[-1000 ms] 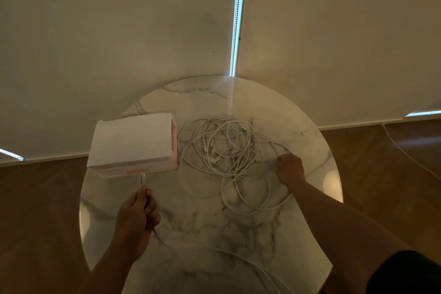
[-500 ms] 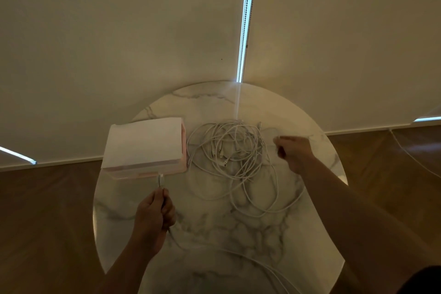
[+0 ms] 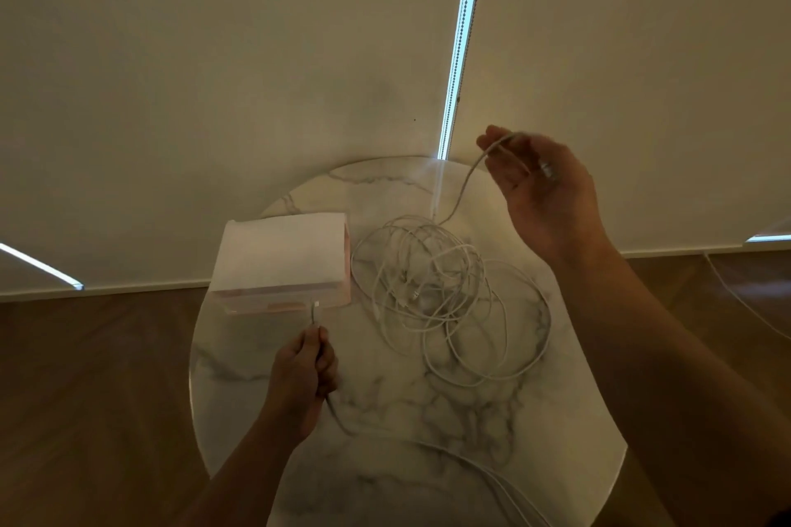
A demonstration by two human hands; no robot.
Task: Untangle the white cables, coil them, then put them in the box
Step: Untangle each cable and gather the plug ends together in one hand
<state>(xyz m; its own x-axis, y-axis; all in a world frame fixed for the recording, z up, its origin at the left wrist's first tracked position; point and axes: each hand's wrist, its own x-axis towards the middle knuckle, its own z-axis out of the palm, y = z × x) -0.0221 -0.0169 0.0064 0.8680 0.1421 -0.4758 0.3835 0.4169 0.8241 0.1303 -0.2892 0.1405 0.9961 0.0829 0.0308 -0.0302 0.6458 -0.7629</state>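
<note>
Bench: a round, marble-patterned top [image 3: 428, 419] that carries the box and the cables.
Box: pale on top with pinkish side walls [image 3: 280, 257], it stands at the rear left of the bench. No cable shows inside it, and whether its top is open or covered cannot be told.
White cables: a loose heap of overlapping loops [image 3: 432, 291] lies on the middle of the bench, just beside the box's right wall. Several connectors are buried among the loops.
Left hand: held low over the near left of the bench [image 3: 301, 377], with its fingers curled and pinching a cable end [image 3: 316, 310]. The connector points up toward the box's front wall. From under the hand, this cable trails across the near bench and off its near edge.
Right hand: raised above the far right of the bench [image 3: 543, 188], palm toward the camera. Its fingers are loosely curled round a raised strand [image 3: 462, 193] that climbs from the far edge of the heap. Motion blur hides the exact grip.
Step in hand: judged to be untangling, with one strand drawn up and away from the heap.
Progress: judged early. The heap is tangled, no coil is formed, and nothing appears boxed.
Left to do: separate each cable, coil each one, and place the coils in the box.
Surroundings: pale blinds with a bright gap [image 3: 460, 43], and a wooden floor [image 3: 85, 398].
</note>
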